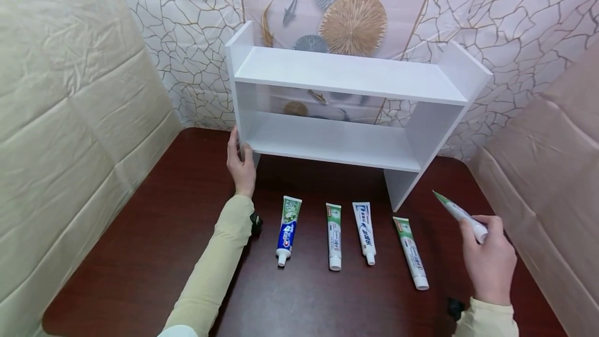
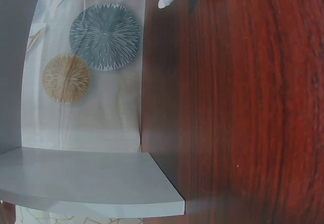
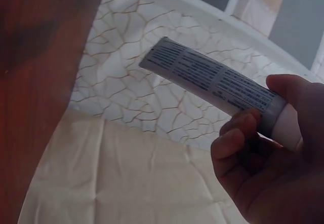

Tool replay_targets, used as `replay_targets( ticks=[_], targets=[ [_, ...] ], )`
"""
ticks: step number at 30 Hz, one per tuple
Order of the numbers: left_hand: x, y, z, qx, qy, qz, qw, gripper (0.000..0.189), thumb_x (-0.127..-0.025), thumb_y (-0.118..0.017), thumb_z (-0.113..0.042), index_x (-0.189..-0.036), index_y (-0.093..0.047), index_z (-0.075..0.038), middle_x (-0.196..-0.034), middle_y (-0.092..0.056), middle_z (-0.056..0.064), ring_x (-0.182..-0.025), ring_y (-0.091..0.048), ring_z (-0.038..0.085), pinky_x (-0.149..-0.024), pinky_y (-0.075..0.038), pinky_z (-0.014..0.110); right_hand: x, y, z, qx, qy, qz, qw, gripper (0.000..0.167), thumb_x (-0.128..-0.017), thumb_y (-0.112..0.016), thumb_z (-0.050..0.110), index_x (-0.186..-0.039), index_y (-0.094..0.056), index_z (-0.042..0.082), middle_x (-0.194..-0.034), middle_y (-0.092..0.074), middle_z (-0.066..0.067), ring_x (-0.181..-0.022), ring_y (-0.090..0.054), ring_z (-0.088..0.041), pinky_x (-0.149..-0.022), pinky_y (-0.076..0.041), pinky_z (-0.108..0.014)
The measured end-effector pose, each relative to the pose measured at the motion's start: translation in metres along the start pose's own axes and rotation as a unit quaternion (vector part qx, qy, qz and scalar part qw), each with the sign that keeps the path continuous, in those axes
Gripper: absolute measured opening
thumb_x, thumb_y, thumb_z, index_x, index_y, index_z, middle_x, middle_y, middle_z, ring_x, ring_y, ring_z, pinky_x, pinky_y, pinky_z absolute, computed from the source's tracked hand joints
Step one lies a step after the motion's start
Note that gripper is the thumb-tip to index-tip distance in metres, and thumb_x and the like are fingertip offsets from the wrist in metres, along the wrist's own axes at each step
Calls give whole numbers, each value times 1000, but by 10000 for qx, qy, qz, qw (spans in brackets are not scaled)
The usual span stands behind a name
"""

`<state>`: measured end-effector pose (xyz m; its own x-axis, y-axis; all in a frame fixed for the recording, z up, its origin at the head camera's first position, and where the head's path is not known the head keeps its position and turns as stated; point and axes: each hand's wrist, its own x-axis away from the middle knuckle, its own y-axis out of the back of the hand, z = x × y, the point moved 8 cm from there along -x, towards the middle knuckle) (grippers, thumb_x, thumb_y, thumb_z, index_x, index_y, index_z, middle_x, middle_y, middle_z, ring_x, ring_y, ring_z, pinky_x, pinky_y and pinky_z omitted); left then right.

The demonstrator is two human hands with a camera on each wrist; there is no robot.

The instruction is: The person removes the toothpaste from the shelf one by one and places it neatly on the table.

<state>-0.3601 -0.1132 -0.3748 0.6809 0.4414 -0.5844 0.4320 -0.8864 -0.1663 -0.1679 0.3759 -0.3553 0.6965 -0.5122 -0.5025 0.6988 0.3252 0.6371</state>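
Observation:
My right hand [image 1: 493, 259] grips a white and green toothpaste tube [image 1: 460, 216] near its cap end, holding it above the right side of the table. In the right wrist view, printed text covers the side of this tube [image 3: 202, 74] facing the camera. At the left end of the white two-tier shelf [image 1: 327, 142], my left hand [image 1: 242, 170] holds the side panel, thumb in front and fingers on the outer side. The left wrist view shows the shelf [image 2: 91, 176] but not the hand.
On the dark red table [image 1: 140, 222] lie several toothpaste tubes in a row: a blue and green one [image 1: 287, 230], a green and white one [image 1: 334, 235], a white and blue one [image 1: 364, 232] and another green one [image 1: 411, 253]. Patterned cloth [image 1: 187, 40] hangs behind the shelf.

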Motion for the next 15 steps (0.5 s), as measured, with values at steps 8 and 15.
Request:
replay_targets(
  ticks=[8,15],
  targets=[
    [-6,-1,-4,20,-118,-44,9999,45,-98,-45,-1,-144,-42,-1,-142,-49,19,-120,-51,34,-96,-44,47,-7,-33,-34,739,-14,1243,9895,28,-91,-58,22,-110,-61,2,-76,-62,-28,-59,-51,-36,-53,-33,-41],
    [1,1,-3,29,-73,3,10000,45,-98,-45,0,-144,-42,-1,-141,-49,21,-120,-51,37,-96,-44,49,6,-51,-58,1124,-21,2009,9731,33,-86,-62,19,-113,-64,-1,-92,-65,-34,-62,-56,-33,-54,-38,-40]
  ],
)
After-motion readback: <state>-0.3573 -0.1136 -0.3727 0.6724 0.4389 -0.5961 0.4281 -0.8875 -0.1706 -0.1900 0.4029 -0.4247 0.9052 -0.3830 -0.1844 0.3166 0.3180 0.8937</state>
